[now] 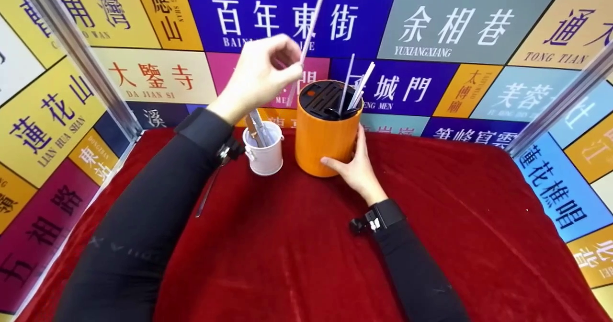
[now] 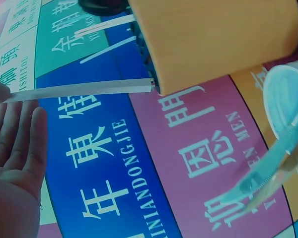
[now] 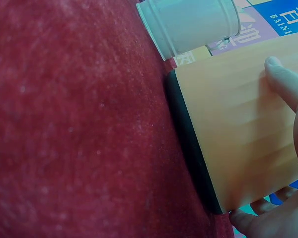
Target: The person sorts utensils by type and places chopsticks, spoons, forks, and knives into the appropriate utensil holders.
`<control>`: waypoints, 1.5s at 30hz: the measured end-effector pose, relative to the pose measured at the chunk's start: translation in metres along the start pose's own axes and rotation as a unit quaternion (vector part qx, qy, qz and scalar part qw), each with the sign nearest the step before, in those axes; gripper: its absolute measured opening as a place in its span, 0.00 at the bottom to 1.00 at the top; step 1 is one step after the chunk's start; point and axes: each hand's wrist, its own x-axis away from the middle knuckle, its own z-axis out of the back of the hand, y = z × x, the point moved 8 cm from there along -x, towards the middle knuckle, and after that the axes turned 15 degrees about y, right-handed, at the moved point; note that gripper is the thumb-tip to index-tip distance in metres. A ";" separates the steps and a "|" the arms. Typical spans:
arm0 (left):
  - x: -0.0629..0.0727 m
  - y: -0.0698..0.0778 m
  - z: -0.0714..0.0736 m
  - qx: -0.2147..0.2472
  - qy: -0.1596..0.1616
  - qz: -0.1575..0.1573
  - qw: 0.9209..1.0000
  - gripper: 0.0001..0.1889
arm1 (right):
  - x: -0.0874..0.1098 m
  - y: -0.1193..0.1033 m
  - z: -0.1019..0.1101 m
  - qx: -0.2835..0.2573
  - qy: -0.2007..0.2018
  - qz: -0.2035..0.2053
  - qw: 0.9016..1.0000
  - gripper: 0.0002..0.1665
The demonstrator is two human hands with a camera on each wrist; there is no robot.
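Note:
My left hand [image 1: 266,68] is raised to the left of the knife block [image 1: 328,142], pinching a long pale chopstick [image 1: 311,25] between thumb and fingers. In the left wrist view, the lower end of the chopstick [image 2: 89,90] is right at the block's slotted top rim. My right hand [image 1: 357,168] grips the orange wooden block low on its right side, its thumb [image 3: 283,79] across the front. Several thin pale sticks [image 1: 364,85] stand in the right part of the black slotted top [image 1: 323,99].
A small white bucket [image 1: 266,154] left of the block holds a knife [image 1: 257,128] and other cutlery. A thin metal utensil [image 1: 207,192] lies on the red cloth [image 1: 297,245], partly hidden by the left sleeve. Printed panels [image 1: 459,20] with metal posts stand behind.

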 end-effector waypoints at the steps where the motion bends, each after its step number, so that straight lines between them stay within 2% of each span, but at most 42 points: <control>1: -0.003 0.001 0.000 0.003 0.006 0.007 1.000 0.03 | 0.000 -0.001 0.000 0.001 0.000 0.000 1.000 0.80; 6: -0.013 0.002 -0.005 0.035 0.022 0.053 0.998 0.03 | 0.000 -0.002 0.000 0.002 -0.004 0.004 1.000 0.80; 11: -0.023 -0.002 -0.015 0.061 0.035 0.079 0.994 0.04 | 0.000 -0.002 0.000 0.009 -0.004 0.004 1.000 0.80; 14: -0.027 -0.006 -0.023 0.068 0.036 0.095 0.993 0.04 | -0.005 0.008 -0.001 0.019 -0.003 0.004 1.000 0.80; 19: -0.029 -0.012 -0.041 0.081 0.016 0.124 0.989 0.04 | -0.015 0.029 -0.001 0.022 0.001 0.018 1.000 0.80; 30: -0.026 -0.028 -0.070 0.109 -0.009 0.168 0.980 0.04 | -0.016 0.031 0.001 0.039 0.003 0.035 0.999 0.81; 33: -0.024 -0.032 -0.078 0.117 -0.019 0.169 0.978 0.05 | -0.015 0.031 0.001 0.035 0.005 0.037 0.999 0.82; 37: -0.021 -0.038 -0.087 0.094 -0.039 0.162 0.982 0.05 | -0.015 0.030 0.000 0.033 0.005 0.041 0.999 0.83; 45: -0.017 -0.053 -0.097 0.028 -0.061 0.156 0.985 0.03 | -0.015 0.033 -0.001 0.032 0.005 0.032 0.999 0.83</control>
